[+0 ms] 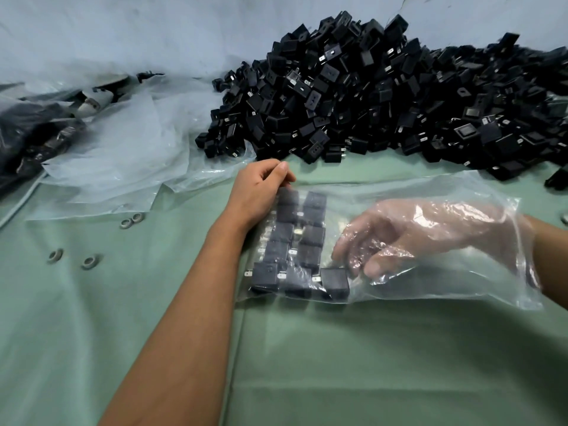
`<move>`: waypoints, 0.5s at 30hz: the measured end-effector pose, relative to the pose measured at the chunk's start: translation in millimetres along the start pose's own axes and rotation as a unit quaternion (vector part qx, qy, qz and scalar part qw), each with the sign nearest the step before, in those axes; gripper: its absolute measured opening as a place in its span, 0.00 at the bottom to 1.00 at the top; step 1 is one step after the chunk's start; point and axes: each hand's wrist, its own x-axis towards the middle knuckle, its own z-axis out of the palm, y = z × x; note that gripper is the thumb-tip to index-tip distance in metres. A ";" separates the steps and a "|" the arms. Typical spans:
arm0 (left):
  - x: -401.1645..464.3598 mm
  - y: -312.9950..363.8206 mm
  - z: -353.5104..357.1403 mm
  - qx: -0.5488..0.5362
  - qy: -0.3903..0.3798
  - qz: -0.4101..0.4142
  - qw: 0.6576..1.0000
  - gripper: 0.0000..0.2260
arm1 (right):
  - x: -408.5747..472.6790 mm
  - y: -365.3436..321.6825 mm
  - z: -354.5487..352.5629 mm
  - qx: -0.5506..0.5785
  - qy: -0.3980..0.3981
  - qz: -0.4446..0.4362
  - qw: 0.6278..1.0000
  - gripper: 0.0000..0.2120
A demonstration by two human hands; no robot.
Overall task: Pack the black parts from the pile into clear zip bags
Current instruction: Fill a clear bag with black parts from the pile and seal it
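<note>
left hand (261, 192) pinches the far corner of the clear plastic zip bag (430, 204) to anchor it while right hand (396, 238), fingers loosely curled inside, nudges black boxy parts (295, 247) into rows.

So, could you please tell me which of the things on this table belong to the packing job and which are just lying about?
Part of the job:
- pile of black parts
- clear zip bag holding rows of packed parts
- left hand holding the bag's closed end
- right hand inside the bag

Lying about:
- four metal rings
- loose plastic sheeting
- dark bagged items, far left
</note>
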 end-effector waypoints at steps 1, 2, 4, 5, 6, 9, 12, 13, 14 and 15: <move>0.1 -0.5 0.3 0.009 0.006 0.001 1.000 0.15 | -3.3 4.8 -0.3 0.024 0.005 0.005 1.000 0.14; 0.2 -0.9 0.7 0.016 0.011 0.002 1.000 0.16 | -11.1 10.3 -2.5 0.062 0.011 0.016 0.998 0.15; 0.1 -1.5 1.0 0.017 0.020 -0.003 1.000 0.17 | -38.8 26.8 -13.0 0.164 0.009 0.055 0.985 0.17; -0.1 -1.6 1.0 0.014 0.023 -0.007 1.000 0.17 | -56.3 39.2 -19.5 0.183 0.014 0.080 0.980 0.17; 0.1 -1.6 1.1 0.011 0.027 -0.009 1.000 0.18 | -73.1 47.0 -25.7 0.167 0.032 0.106 0.980 0.14; 0.5 0.0 1.9 0.014 0.037 -0.014 0.999 0.18 | -115.7 59.8 -41.9 0.147 0.160 0.177 0.960 0.08; -1.1 5.0 3.1 0.009 0.049 -0.023 0.999 0.18 | -135.0 48.1 -64.5 0.178 0.200 0.211 0.940 0.16; -1.8 7.2 4.0 0.009 0.050 -0.027 0.998 0.18 | -133.7 40.8 -73.0 0.133 0.254 0.226 0.931 0.11; -2.4 9.5 4.6 0.013 0.050 -0.030 0.998 0.18 | -130.9 32.4 -81.0 0.076 0.310 0.239 0.917 0.05; -2.8 11.9 5.1 0.024 0.049 -0.034 0.998 0.17 | -122.8 26.3 -87.0 0.019 0.377 0.243 0.894 0.03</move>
